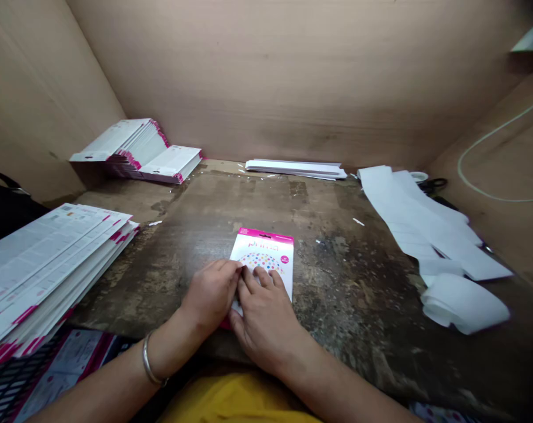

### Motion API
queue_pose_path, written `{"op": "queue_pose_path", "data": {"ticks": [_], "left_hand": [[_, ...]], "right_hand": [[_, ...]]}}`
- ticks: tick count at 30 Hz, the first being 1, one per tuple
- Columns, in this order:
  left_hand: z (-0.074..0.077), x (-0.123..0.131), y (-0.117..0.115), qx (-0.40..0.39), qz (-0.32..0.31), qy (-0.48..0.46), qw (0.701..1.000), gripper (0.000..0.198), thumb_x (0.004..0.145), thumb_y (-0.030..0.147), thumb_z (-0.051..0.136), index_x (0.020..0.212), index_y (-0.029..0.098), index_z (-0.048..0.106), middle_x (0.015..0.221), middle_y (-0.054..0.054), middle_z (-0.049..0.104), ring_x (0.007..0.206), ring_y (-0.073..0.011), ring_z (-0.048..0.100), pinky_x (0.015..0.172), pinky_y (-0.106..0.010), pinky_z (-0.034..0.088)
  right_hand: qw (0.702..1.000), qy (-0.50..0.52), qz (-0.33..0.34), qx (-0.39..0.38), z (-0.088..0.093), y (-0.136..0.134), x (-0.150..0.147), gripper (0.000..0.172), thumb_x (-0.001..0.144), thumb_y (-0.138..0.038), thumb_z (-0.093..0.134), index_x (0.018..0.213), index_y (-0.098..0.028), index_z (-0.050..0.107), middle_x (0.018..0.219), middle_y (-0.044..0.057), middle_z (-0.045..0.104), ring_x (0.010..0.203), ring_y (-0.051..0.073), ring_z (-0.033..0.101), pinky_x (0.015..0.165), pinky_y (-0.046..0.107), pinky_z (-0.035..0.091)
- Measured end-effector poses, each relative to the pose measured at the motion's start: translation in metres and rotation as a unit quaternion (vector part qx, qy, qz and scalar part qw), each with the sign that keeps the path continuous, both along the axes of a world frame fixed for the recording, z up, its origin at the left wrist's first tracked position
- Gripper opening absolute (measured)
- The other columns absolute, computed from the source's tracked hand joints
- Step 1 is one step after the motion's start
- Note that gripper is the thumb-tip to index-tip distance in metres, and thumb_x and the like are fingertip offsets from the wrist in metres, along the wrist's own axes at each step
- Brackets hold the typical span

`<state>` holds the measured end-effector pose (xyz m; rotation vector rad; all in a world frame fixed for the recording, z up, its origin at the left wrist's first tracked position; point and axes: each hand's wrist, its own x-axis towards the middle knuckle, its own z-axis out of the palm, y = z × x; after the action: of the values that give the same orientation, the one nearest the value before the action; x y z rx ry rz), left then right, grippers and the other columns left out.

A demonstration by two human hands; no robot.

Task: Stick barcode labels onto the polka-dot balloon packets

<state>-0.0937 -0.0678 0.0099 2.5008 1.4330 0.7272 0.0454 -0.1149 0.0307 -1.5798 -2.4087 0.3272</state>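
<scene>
A flat white printed packet with a pink top band, a hang hole and coloured dots lies on the worn table in front of me. My left hand rests at its left edge with the fingers curled together; what they pinch, if anything, is hidden. Flat across the lower part of the packet lies my right hand, its fingers slightly apart and pressing on the surface. The fingertips of both hands meet near the packet's middle, and they cover its lower half.
Tall stacks of flat printed cartons stand at the left, with more carton stacks behind. White strips lie along the back wall. At right are a loose white paper roll, long sheets and black scissors.
</scene>
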Motion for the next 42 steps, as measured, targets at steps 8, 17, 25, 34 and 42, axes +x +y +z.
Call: {"op": "queue_pose_path", "data": {"ticks": [8, 17, 25, 34, 42], "left_hand": [[-0.007, -0.001, 0.000, 0.036, -0.013, 0.050, 0.998, 0.017, 0.088, 0.015, 0.048, 0.092, 0.015, 0.064, 0.085, -0.008, 0.069, 0.080, -0.0233, 0.065, 0.071, -0.035, 0.052], [-0.003, 0.001, -0.001, 0.053, -0.003, 0.060, 0.997, 0.016, 0.088, 0.017, 0.049, 0.089, 0.015, 0.065, 0.084, -0.007, 0.070, 0.077, -0.0224, 0.066, 0.068, -0.033, 0.052], [0.005, -0.001, 0.000, -0.012, -0.013, 0.049, 0.999, 0.017, 0.088, 0.018, 0.048, 0.093, 0.016, 0.065, 0.088, -0.007, 0.070, 0.080, -0.0204, 0.066, 0.072, -0.032, 0.052], [0.009, 0.000, 0.003, -0.039, -0.028, 0.105, 0.993, 0.016, 0.086, 0.018, 0.050, 0.089, 0.017, 0.065, 0.081, -0.007, 0.069, 0.073, -0.0222, 0.066, 0.066, -0.033, 0.053], [-0.002, 0.007, -0.008, 0.007, 0.015, 0.042, 0.999, 0.019, 0.089, 0.017, 0.046, 0.095, 0.017, 0.064, 0.090, -0.007, 0.071, 0.081, -0.0210, 0.067, 0.072, -0.031, 0.053]], "right_hand": [[0.993, 0.035, 0.087, -0.066, 0.009, -0.013, 0.040, 0.054, 0.089, -0.027, 0.046, 0.141, -0.017, 0.036, 0.148, 0.003, 0.032, 0.136, 0.022, 0.026, 0.114, 0.040, 0.023], [0.996, 0.020, 0.003, -0.088, 0.001, -0.023, 0.027, 0.065, 0.087, -0.041, 0.049, 0.143, -0.014, 0.031, 0.150, 0.007, 0.025, 0.139, 0.025, 0.019, 0.115, 0.045, 0.018], [0.994, 0.037, 0.072, -0.072, 0.000, -0.004, 0.016, 0.075, 0.084, -0.049, 0.054, 0.144, -0.013, 0.028, 0.150, 0.012, 0.026, 0.139, 0.026, 0.017, 0.115, 0.046, 0.015], [0.999, 0.037, 0.038, -0.007, -0.012, -0.024, 0.014, 0.063, 0.084, -0.029, 0.061, 0.139, -0.010, 0.038, 0.145, 0.012, 0.037, 0.134, 0.027, 0.032, 0.112, 0.044, 0.029], [0.997, 0.042, -0.023, 0.053, -0.024, -0.037, 0.019, 0.056, 0.083, -0.031, 0.061, 0.131, -0.005, 0.049, 0.138, 0.016, 0.045, 0.128, 0.032, 0.041, 0.105, 0.048, 0.039]]}}
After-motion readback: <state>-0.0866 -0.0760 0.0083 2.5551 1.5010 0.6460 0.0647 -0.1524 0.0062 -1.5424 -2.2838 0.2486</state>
